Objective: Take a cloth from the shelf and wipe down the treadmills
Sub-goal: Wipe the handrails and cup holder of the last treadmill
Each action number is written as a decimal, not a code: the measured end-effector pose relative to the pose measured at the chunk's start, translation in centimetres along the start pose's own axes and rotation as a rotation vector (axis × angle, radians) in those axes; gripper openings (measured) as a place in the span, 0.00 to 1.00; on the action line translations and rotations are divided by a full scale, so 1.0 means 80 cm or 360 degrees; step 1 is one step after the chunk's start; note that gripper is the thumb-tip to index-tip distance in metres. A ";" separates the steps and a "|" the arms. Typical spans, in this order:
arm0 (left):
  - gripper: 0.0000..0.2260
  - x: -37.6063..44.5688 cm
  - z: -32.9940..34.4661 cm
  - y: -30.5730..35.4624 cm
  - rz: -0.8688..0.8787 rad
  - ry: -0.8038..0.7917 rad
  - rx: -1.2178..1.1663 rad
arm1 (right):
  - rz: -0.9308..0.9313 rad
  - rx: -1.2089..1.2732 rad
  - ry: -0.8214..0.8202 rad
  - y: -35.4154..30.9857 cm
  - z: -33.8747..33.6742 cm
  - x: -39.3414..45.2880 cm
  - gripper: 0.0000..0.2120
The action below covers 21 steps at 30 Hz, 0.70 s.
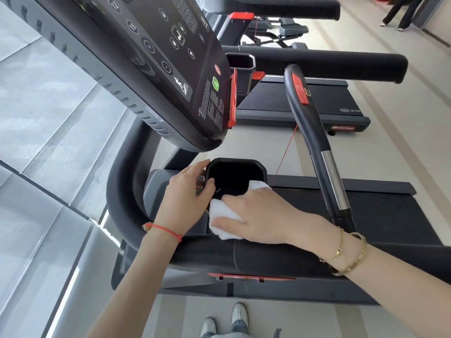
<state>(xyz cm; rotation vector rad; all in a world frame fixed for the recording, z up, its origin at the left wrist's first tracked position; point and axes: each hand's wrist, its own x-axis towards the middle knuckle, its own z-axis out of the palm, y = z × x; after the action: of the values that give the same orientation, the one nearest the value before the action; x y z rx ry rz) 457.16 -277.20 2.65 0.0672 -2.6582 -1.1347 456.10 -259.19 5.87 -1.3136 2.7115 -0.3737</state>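
Head view: right hand [253, 215] lies flat, fingers spread, pressing white cloth [225, 222] against near rim of black cup holder [235, 176] on closest treadmill [268, 254]. Cloth bunched under palm, 1 corner poking out past fingers toward holder's right edge. Holder opening sits directly ahead of fingertips, so next wipe likely pushes forward into it. Left hand [186, 191] grips holder's left rim, thumb on top edge, steadying. Right forearm crosses handrail from right; left forearm comes straight up. 2 more treadmills beyond.
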 end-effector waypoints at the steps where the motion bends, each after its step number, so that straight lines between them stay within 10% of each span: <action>1: 0.18 0.000 0.000 0.000 0.0005 0.0001 0.0001 | -0.0071 0.0004 0.0022 0.005 -0.002 -0.006 0.22; 11: 0.19 -0.001 0.000 -0.002 0.0017 0.0010 0.0009 | -0.0560 -0.0503 0.0677 0.068 -0.004 -0.041 0.15; 16: 0.19 0.000 0.001 -0.002 -0.0007 0.0004 0.0029 | 0.0011 -0.0556 0.1096 0.079 -0.017 -0.050 0.16; 21: 0.18 0.000 0.002 0.001 0.0014 -0.0001 0.0031 | 0.0785 0.0030 0.0667 0.043 0.005 -0.019 0.24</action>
<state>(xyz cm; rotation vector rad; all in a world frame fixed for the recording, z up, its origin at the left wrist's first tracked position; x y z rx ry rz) 457.16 -277.06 2.61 0.0586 -2.6673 -1.1063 454.48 -256.03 4.53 -0.5637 3.2240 -0.6749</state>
